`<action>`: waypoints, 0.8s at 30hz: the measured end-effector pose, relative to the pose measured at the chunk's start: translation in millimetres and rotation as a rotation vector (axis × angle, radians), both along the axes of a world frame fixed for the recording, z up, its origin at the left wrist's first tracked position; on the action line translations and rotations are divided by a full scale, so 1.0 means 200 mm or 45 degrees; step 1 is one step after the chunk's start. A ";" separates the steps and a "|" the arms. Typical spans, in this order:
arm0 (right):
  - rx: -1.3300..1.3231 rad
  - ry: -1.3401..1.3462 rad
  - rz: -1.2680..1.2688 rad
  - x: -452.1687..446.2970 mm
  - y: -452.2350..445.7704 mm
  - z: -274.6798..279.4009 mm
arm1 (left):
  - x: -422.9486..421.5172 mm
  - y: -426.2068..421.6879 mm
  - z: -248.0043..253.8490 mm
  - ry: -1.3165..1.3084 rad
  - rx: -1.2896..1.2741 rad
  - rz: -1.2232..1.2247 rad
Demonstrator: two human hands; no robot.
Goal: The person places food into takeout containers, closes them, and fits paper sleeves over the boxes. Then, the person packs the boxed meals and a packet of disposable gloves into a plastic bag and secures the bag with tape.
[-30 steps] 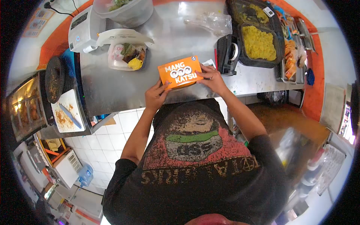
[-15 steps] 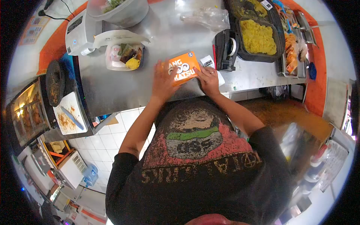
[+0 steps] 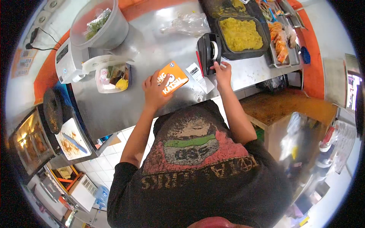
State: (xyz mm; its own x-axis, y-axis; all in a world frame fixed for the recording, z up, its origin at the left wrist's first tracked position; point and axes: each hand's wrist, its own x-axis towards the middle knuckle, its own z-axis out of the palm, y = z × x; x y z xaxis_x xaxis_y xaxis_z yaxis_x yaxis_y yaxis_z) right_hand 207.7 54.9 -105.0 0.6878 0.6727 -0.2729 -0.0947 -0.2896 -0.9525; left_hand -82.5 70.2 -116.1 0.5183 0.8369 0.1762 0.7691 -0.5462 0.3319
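Observation:
An orange box (image 3: pixel 176 78) with "KATSU" lettering lies tilted on the steel counter (image 3: pixel 114 110). My left hand (image 3: pixel 155 91) grips its left side, fingers over the lid. At the near end of the black tape dispenser (image 3: pixel 207 47), my right hand (image 3: pixel 223 76) has thumb and index finger pinched together; whatever is between them is too small to tell. A white roll sits in the dispenser. Between box and dispenser is a printed paper slip (image 3: pixel 199 78), with a red pen (image 3: pixel 199 62) beside the dispenser.
Left on the counter are an open food container (image 3: pixel 102 81), a white printer (image 3: pixel 66 62) and a plastic tub of greens (image 3: pixel 116 34). Behind lie a plastic bag (image 3: pixel 186 26) and a black tray of yellow food (image 3: pixel 240 35). A knife (image 3: pixel 74 143) rests on a cutting board (image 3: pixel 67 152).
My right hand has let go of the box and moved right to the dispenser. My left hand stays on the box, which is more tilted. The view has shifted, and the slip shows more fully.

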 end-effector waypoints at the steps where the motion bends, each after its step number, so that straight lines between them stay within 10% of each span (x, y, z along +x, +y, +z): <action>1: -0.092 0.272 -0.011 0.02 0.02 0.04 | 0.00 0.00 0.00 -0.015 0.005 -0.002; 7: 0.208 0.815 -0.196 0.04 -0.08 0.02 | 0.01 -0.01 -0.01 0.028 -0.001 0.000; 24: -0.423 -0.711 0.155 0.01 -0.17 -0.18 | 0.04 0.03 0.05 -0.039 -0.124 0.098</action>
